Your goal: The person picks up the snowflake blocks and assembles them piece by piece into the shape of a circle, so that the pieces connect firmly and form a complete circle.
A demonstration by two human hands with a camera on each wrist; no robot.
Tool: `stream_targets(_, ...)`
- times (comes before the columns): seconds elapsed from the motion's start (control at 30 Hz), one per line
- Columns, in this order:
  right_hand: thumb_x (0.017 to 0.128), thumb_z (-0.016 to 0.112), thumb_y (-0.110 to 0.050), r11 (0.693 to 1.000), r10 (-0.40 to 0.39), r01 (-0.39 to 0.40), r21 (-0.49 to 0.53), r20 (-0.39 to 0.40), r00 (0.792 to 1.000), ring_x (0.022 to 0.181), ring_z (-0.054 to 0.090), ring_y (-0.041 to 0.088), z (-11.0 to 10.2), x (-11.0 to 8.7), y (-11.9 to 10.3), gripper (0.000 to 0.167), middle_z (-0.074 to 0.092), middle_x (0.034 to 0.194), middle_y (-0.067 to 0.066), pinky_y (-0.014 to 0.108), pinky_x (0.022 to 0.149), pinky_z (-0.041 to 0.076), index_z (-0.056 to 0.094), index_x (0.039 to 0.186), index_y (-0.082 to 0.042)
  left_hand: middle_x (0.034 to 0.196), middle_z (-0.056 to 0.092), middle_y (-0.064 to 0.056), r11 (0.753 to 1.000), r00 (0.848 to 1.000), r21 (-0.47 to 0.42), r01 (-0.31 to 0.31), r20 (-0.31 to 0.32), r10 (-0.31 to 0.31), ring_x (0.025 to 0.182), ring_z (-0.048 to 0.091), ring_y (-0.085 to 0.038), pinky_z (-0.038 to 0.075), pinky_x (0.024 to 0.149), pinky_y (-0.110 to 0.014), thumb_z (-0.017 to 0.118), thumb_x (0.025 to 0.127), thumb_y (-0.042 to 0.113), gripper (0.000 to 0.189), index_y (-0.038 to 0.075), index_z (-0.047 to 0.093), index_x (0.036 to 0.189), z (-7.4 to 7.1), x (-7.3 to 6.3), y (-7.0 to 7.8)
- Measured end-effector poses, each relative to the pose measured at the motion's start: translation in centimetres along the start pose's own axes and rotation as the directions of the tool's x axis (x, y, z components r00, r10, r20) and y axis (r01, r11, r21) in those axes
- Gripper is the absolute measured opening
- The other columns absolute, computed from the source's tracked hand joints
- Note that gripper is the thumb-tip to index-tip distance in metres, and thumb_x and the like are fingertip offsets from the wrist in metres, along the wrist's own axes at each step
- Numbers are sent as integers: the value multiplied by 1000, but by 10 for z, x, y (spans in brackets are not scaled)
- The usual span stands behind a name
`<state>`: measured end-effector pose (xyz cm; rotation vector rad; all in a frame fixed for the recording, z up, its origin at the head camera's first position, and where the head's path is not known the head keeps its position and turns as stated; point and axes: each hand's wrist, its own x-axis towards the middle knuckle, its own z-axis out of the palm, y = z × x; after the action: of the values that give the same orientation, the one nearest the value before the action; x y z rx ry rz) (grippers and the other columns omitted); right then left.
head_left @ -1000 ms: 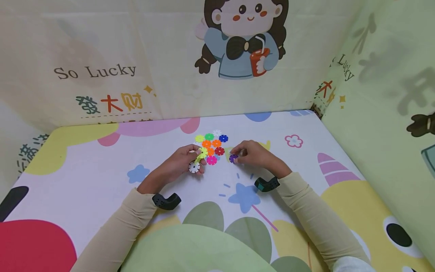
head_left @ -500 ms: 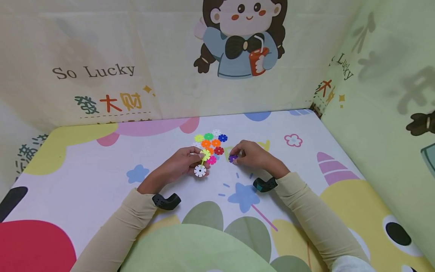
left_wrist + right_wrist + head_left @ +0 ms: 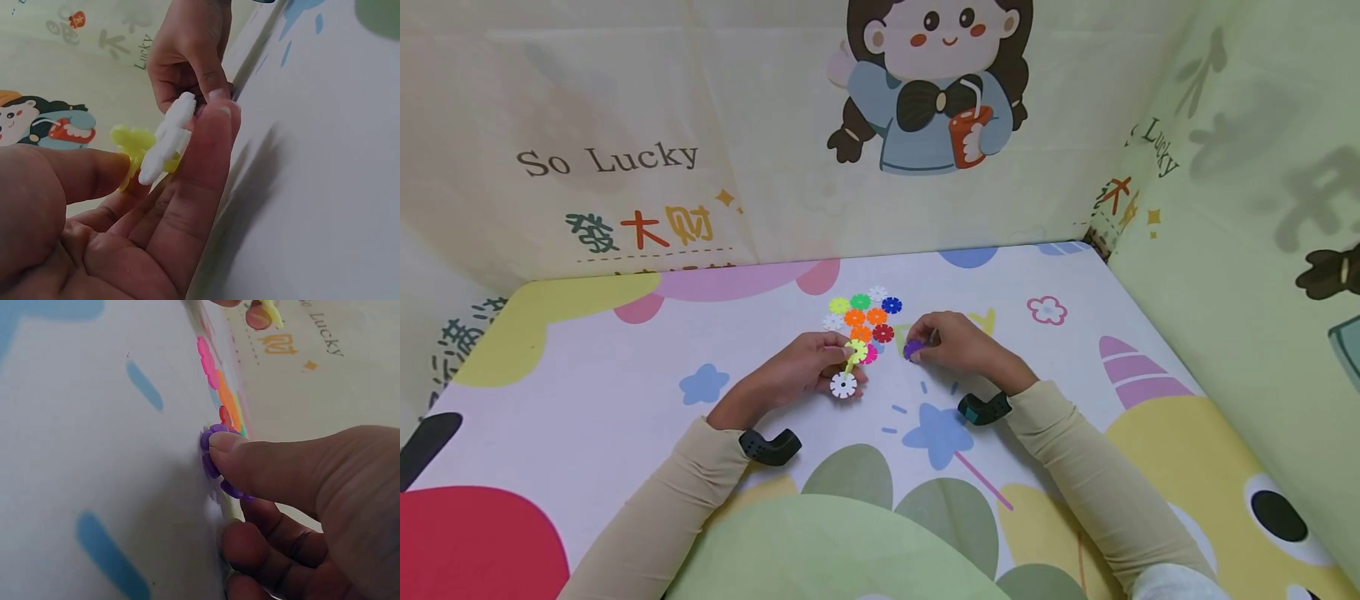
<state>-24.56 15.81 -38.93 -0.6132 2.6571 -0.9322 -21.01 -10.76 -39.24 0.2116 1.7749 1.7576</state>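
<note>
Left hand (image 3: 805, 365) pinches yellow disc (image 3: 859, 351), right hand (image 3: 957, 340) purple disc (image 3: 912, 348), mid-frame. Head view alone shows blue disc (image 3: 892, 305); backdrop (image 3: 760, 108), upper left, reads "So Lucky".

Purple disc (image 3: 912, 348), yellow disc (image 3: 857, 351), white disc (image 3: 844, 386), orange discs (image 3: 854, 317), white tabletop (image 3: 632, 425) printed with blue stars

Notched discs (image 3: 876, 317) lie on the surface (image 3: 865, 425), mostly behind a joined group (image 3: 844, 379), left of a lone disc (image 3: 912, 348) seemingly touching it.
</note>
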Motion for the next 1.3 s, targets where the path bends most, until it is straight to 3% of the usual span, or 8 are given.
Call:
stream_targets(0.27, 87, 72, -7, 1000, -5, 6, 21, -60, 998, 77, 53, 21, -3, -1, -3, 8, 65, 84, 1, 29, 68, 48, 72, 96, -9, 98, 69, -24, 1000, 1000, 2, 24, -5, -24, 81, 69, -34, 57, 78, -41, 48, 102, 11, 20, -3, 49, 116, 2, 2, -3)
stream_targets(0.57, 88, 72, -8, 996, 19, -12, 87, -74, 997, 83, 57, 20, -1, 0, -6, 7, 68, 89, 0, 28, 75, 52, 72, 95, -9, 98, 69, -20, 999, 999, 26, 20, -38, -19, 89, 68, -29, 57, 78, -35, 51, 101, 12, 20, -3, 51, 115, 1, 4, -5)
stream_targets(1.0, 88, 72, -8, 990, -30, 44, 137, -101, 994, 72, 59, 18, 6, 0, -10, 6, 68, 88, 1, 28, 65, 52, 72, 94, -8, 97, 70, -22, 999, 999, 43, -8, -53, 10, 87, 70, -28, 57, 78, -36, 51, 101, 10, 19, -5, 52, 113, 5, 4, -7)
stream_targets(1.3, 88, 73, -8, 978, -58, 77, 192, -103, 993, 72, 61, 18, 10, -1, -14, 7, 69, 88, 1, 28, 67, 53, 71, 94, -7, 96, 70, -21, 998, 999, 58, -1, -47, 4, 86, 70, -25, 57, 77, -33, 53, 101, 11, 21, -6, 54, 113, 5, 6, -9)
